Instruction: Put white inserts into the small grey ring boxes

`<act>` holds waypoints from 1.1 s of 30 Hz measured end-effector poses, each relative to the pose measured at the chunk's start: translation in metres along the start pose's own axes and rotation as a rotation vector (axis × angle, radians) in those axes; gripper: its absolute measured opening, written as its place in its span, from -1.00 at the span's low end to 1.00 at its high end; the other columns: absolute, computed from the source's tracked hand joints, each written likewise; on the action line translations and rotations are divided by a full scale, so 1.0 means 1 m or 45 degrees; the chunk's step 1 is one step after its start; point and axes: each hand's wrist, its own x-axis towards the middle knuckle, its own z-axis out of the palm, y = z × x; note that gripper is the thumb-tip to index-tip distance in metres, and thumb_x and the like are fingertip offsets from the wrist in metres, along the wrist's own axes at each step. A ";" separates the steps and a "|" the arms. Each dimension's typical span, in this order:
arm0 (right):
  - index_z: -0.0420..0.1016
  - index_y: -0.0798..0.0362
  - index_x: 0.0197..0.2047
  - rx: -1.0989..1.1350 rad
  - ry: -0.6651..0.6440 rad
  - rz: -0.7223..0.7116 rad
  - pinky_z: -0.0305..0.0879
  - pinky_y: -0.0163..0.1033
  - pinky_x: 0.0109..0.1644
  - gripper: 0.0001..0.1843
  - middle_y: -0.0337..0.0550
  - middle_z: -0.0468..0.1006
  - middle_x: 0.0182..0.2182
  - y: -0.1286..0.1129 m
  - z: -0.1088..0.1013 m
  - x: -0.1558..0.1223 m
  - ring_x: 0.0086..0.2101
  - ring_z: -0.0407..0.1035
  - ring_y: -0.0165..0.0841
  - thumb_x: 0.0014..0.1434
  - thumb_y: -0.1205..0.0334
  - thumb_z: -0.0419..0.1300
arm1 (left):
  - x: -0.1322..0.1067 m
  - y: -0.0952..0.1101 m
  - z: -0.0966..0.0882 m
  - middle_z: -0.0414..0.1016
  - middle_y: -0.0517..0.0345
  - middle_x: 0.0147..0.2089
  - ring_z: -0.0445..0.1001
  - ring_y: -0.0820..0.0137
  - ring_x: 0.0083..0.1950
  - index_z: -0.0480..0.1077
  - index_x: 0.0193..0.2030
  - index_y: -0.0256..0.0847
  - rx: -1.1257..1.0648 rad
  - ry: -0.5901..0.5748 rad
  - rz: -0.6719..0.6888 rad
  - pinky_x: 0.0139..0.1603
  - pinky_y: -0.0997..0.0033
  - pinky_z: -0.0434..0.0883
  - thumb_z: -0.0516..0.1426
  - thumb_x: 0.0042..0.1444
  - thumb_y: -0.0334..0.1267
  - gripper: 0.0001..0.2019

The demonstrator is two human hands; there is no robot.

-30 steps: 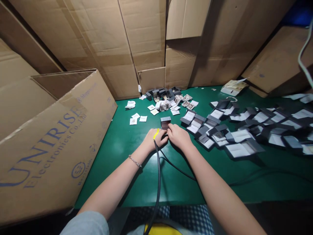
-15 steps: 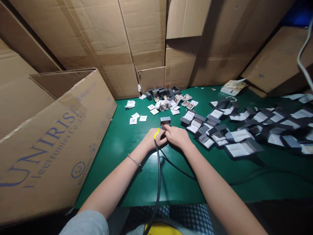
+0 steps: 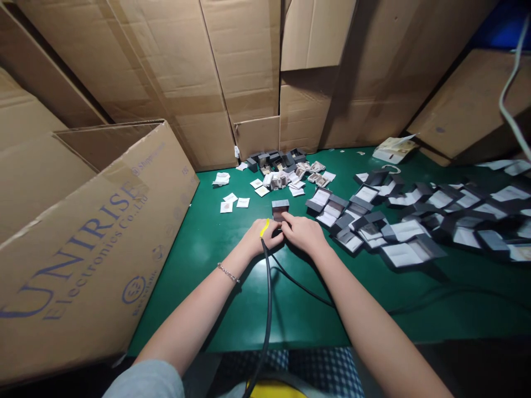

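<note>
A small dark grey box (image 3: 280,209) stands open on the green table (image 3: 232,287), its lid raised toward the back. My left hand (image 3: 263,235) and my right hand (image 3: 303,232) meet just in front of it with fingers curled together over the box's near part. What the fingers pinch is hidden. A yellow tab (image 3: 264,227) lies across my left hand, and a black cable (image 3: 267,298) runs from there down toward me. A thin bracelet (image 3: 228,272) is on my left wrist.
Many open dark boxes with white inserts (image 3: 398,232) spread over the table's right half. A pile of small boxes and packets (image 3: 286,168) lies at the back, with white cards (image 3: 232,202) to its left. A large printed carton (image 3: 83,237) stands at the left; cardboard sheets wall the back.
My hands and the small box stay together in the same place. The view has shifted slightly; nothing else has moved.
</note>
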 end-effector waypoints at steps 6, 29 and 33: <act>0.22 -0.10 0.10 -0.018 -0.089 0.082 0.22 -0.18 -0.28 -0.57 -0.04 0.55 -0.27 -0.005 0.000 0.003 -0.26 0.45 -0.17 0.21 0.17 -0.21 | 0.002 -0.001 -0.001 0.49 0.07 -0.42 0.43 0.38 -0.39 0.44 -0.32 -0.24 0.012 -0.029 -0.015 -0.34 0.43 0.25 0.02 0.08 -0.19 -0.77; 0.41 -0.09 -0.10 -0.052 0.046 -0.025 0.21 -0.33 -0.31 -0.67 -0.15 0.56 -0.23 -0.008 -0.002 0.001 -0.26 0.43 -0.33 0.26 0.11 -0.14 | -0.007 -0.014 -0.003 0.54 0.11 -0.39 0.42 0.45 -0.40 0.48 -0.30 -0.19 0.031 0.167 -0.246 -0.37 0.49 0.19 -0.11 0.23 -0.15 -0.64; 0.41 -0.08 -0.14 -0.056 0.066 -0.048 0.21 -0.32 -0.34 -0.69 -0.17 0.56 -0.25 -0.009 0.000 0.001 -0.27 0.43 -0.31 0.26 0.14 -0.14 | -0.006 -0.019 0.002 0.53 0.06 -0.37 0.43 0.38 -0.40 0.45 -0.19 -0.15 0.242 0.121 -0.224 -0.37 0.44 0.21 -0.10 0.23 -0.16 -0.68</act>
